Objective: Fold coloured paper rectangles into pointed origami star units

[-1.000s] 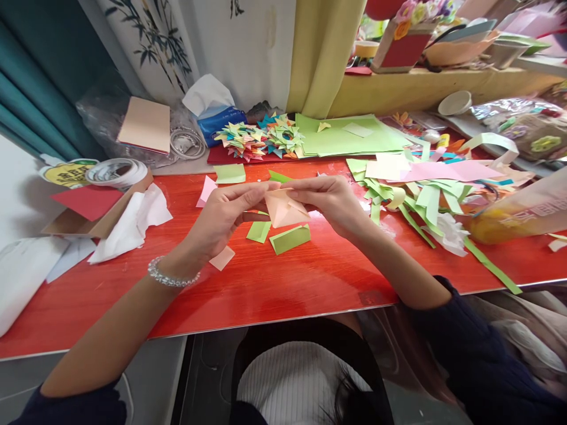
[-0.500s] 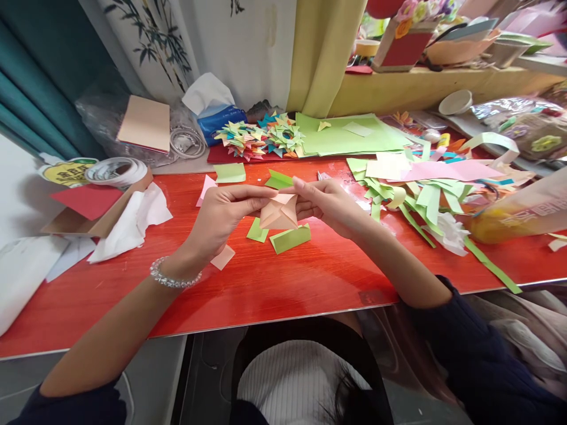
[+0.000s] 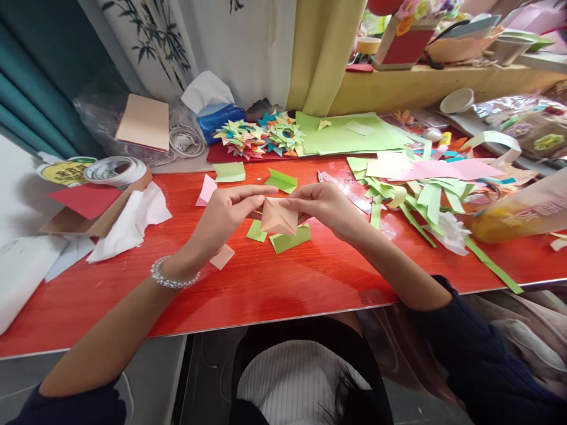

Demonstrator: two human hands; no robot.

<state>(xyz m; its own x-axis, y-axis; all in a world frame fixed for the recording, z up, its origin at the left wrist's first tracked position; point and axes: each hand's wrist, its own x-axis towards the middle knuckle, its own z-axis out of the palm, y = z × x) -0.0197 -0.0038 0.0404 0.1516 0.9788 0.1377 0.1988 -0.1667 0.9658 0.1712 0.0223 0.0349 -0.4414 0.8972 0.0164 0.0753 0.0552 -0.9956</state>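
A small peach sheet of folded paper (image 3: pixel 279 218) is held up above the red table, its creases and a pointed flap facing me. My left hand (image 3: pixel 230 215) pinches its upper left edge between thumb and forefinger. On the other side, my right hand (image 3: pixel 325 209) has thumb and fingers closed on the upper right part. Below and around the paper lie green folded pieces (image 3: pixel 290 239), another green folded piece (image 3: pixel 282 180) behind, a pink piece (image 3: pixel 206 190) and a small peach piece (image 3: pixel 222 257). Some fingertips are hidden behind the paper.
On the red table (image 3: pixel 248 301), green and pink paper strips (image 3: pixel 436 192) pile up at right beside a plastic bottle (image 3: pixel 522 212). Folded-paper rings (image 3: pixel 241 140), green sheets (image 3: pixel 349 139) and a tissue pack (image 3: pixel 217 121) stand behind. A cardboard box (image 3: pixel 75 218) with tape rolls is left.
The folded peach paper has tilted so more of its creased face shows. My right thumb has moved down from the top edge onto its right part; my left hand has barely moved.
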